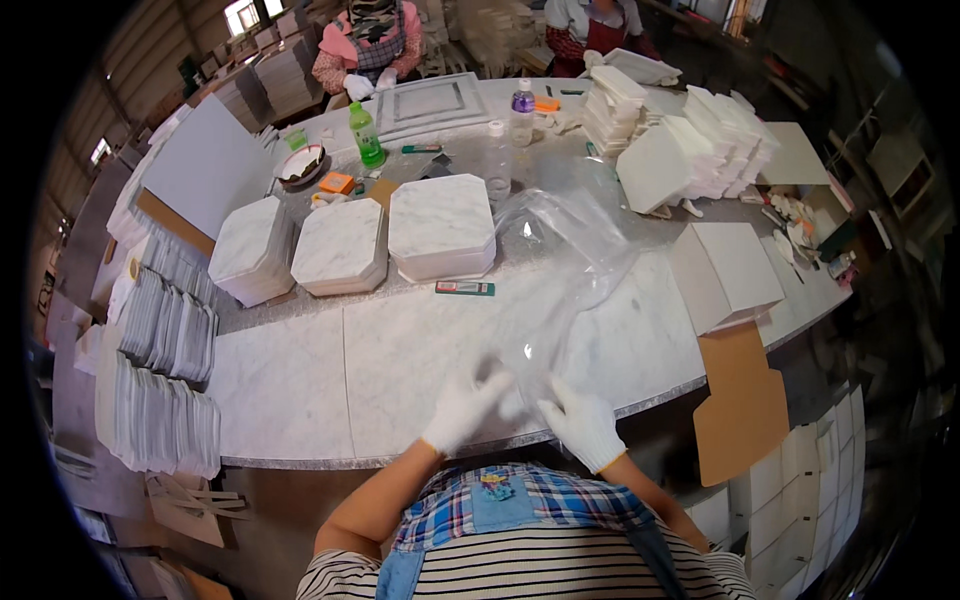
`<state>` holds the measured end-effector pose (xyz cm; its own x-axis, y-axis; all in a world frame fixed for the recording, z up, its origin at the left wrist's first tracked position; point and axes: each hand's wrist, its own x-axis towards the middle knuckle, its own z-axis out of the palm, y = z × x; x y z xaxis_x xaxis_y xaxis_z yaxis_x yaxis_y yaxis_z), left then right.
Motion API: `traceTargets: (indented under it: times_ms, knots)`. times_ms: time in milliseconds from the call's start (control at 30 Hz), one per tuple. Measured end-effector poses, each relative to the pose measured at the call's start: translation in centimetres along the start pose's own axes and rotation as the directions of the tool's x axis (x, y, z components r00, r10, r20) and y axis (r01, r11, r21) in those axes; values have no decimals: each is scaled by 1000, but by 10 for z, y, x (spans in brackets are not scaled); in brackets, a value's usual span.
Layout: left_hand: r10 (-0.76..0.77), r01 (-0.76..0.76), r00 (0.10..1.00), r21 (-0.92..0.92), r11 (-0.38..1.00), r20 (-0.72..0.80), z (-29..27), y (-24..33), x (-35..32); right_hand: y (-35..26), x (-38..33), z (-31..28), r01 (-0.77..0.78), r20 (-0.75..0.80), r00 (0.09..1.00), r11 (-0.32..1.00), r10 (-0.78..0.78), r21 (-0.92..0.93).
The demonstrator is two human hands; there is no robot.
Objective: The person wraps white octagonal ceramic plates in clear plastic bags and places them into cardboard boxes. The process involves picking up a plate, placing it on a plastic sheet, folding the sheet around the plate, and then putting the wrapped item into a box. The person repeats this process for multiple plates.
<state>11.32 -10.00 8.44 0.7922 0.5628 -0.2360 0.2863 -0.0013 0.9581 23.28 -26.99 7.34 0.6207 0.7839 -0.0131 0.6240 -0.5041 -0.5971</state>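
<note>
A clear plastic bag point(560, 270) is held at its near end by both gloved hands, the left hand point(462, 405) and right hand point(582, 425) closed on the film (its far end billowing away over the tabletop point(400, 350)). The mouth is best spread evenly, with the stacked marble tiles point(440, 228) beyond the left hand kept clear.

Three marble tile stacks point(345, 248), green bottle point(366, 135)

bright daylight from far windows point(240, 15), glare on plastic, blurred gloved hands, dark curved fisheye rim.
</note>
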Motion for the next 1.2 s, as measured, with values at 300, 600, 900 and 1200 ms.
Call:
traceTargets:
  times_ms: [300, 600, 900, 1200]
  knots:
    - [-137, 263, 940, -407, 875, 313, -24, -28, 80, -27, -38, 13, 189, 0, 980, 926, -200, -326]
    - [-117, 354, 891, -510, 784, 440, -70, -96, 42, -63, -85, 38, 41, 217, 976, 946, 31, -320]
    - [-354, 572, 817, -569, 591, 455, -90, -104, 37, -119, -102, 45, 27, 300, 953, 980, 33, -195]
    - [-100, 574, 777, -636, 515, 621, -89, -139, 82, -117, -129, 63, -12, 429, 897, 976, 106, -217]
